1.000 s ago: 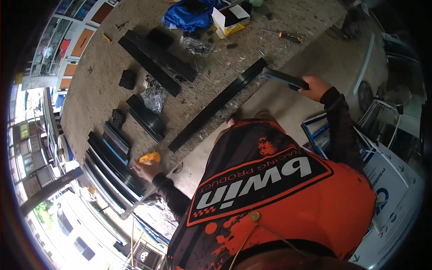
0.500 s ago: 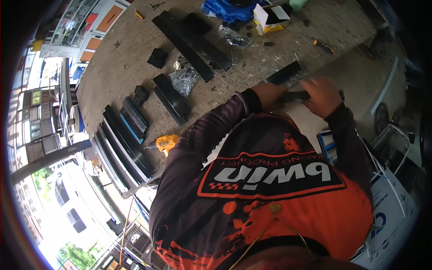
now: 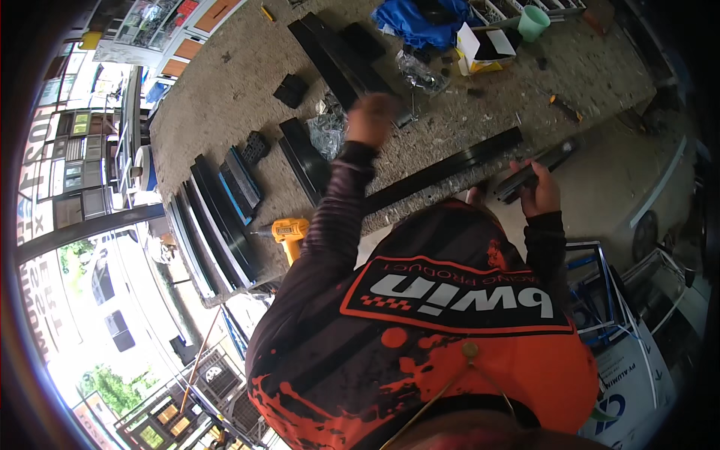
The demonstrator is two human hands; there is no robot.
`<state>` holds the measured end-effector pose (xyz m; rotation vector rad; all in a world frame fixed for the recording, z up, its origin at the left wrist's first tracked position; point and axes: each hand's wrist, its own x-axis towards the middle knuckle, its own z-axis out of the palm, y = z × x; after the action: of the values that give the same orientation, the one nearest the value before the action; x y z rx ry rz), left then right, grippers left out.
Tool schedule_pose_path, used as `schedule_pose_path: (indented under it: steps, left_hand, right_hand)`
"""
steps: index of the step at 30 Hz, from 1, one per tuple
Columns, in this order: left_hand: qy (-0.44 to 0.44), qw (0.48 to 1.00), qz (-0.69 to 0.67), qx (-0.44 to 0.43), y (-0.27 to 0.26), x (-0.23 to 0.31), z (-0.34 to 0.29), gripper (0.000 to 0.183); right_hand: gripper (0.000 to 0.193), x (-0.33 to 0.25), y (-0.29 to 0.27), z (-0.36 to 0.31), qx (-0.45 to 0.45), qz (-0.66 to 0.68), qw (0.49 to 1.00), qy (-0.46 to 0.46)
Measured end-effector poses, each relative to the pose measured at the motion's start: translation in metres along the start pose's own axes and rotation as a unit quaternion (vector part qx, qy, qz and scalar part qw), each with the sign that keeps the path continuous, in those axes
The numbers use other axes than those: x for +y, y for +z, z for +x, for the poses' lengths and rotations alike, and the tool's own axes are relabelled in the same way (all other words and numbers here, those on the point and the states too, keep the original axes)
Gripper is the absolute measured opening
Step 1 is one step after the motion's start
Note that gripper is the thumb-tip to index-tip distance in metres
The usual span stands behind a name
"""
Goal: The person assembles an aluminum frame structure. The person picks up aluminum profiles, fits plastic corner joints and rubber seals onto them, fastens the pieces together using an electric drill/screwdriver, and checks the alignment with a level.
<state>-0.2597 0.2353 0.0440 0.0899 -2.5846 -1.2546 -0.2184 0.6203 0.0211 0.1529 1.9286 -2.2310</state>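
My left hand [image 3: 371, 120] is stretched out over the table, at the near end of the long black profiles [image 3: 324, 58]. Motion smears its fingers, so whether it touches them cannot be made out. Beyond the table's near edge, my right hand [image 3: 543, 193] is closed around a dark, narrow metal piece [image 3: 517, 182], perhaps a short length of profile, which slants up to the right. Another long black profile [image 3: 450, 166] lies along the near edge between my arms. A clear plastic bag [image 3: 327, 135] rests just left of my left hand.
A yellow drill [image 3: 287, 231] lies by my left forearm. More profiles [image 3: 217, 217] line the table's left end. Toward the back are a blue cloth [image 3: 420, 22], an open yellow-and-white box [image 3: 487, 52] and a green cup [image 3: 533, 24]. A yellow-handled screwdriver [image 3: 566, 109] lies at right.
My left hand has left the near edge beside my right hand and swung far left toward the black profiles. My right hand holds the dark piece lower, off the table. The view has shifted.
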Motion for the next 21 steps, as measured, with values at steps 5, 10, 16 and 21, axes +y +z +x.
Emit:
schedule_pose_path:
  steps: [5, 10, 16, 21]
  left_hand:
    - [-0.168, 0.881, 0.437, 0.067, -0.062, -0.173, -0.009, 0.037]
    - [-0.23, 0.906, 0.355, 0.032, -0.06, -0.172, -0.008, 0.046]
    - [-0.301, 0.911, -0.235, 0.154, -0.064, -0.078, -0.037, 0.036]
    - [-0.301, 0.648, -0.698, -0.053, -0.026, 0.022, -0.076, 0.026]
  right_hand:
    - [0.023, -0.019, 0.013, -0.011, 0.095, 0.265, 0.945, 0.166]
    - [0.024, -0.03, 0.018, -0.004, -0.004, 0.015, 1.0, 0.007]
    - [0.031, -0.086, 0.022, -0.011, 0.061, 0.249, 0.965, 0.061]
    - [0.043, -0.099, 0.023, -0.027, 0.032, 0.262, 0.963, 0.048]
